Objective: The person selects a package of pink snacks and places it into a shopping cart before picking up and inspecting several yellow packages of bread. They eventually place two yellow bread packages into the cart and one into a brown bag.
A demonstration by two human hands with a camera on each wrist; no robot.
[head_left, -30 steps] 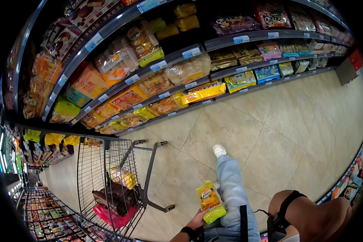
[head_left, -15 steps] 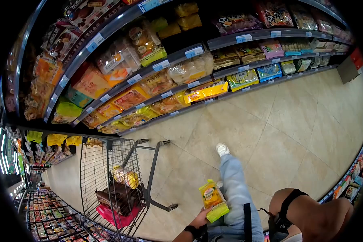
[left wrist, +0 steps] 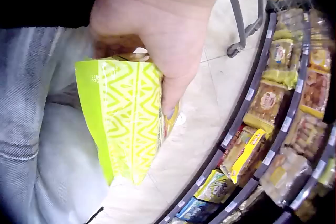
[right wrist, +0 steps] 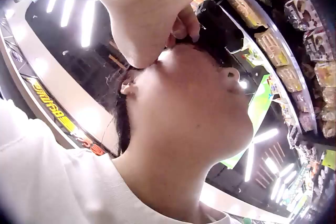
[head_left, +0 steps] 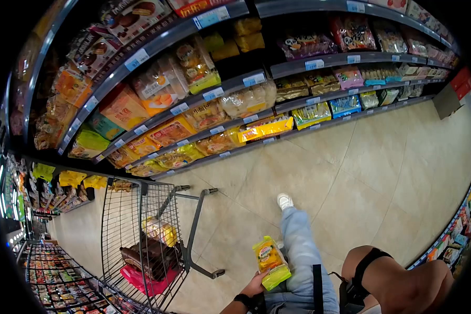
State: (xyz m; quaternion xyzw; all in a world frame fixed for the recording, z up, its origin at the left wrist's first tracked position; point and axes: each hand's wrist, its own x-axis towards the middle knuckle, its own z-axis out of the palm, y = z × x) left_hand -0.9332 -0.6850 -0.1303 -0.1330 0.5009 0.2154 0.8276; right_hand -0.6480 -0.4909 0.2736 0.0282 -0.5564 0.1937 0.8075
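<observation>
Snack bag [head_left: 272, 264] beside the jeans [head_left: 300, 238]
Left grip [head_left: 254, 285] clasps the bag (yellow and green) near the cart [head_left: 143, 189]; right grip [right wrist: 185, 26] raised at the head [right wrist: 181, 100], whether holding anything I cannot tell.

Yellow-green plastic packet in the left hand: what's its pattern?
The packet has lime-green zigzags, shown best in the left wrist view.

Compared with half a second earlier, the head view is tilting up: the shelves [head_left: 290, 67] and shoe [head_left: 284, 201] are sitting lower in it, another price tag [head_left: 356, 6] is showing at the top edge, and the trolley [head_left: 143, 189], packet [head_left: 271, 261] and left hand [head_left: 256, 284] are appearing slightly farther left.
</observation>
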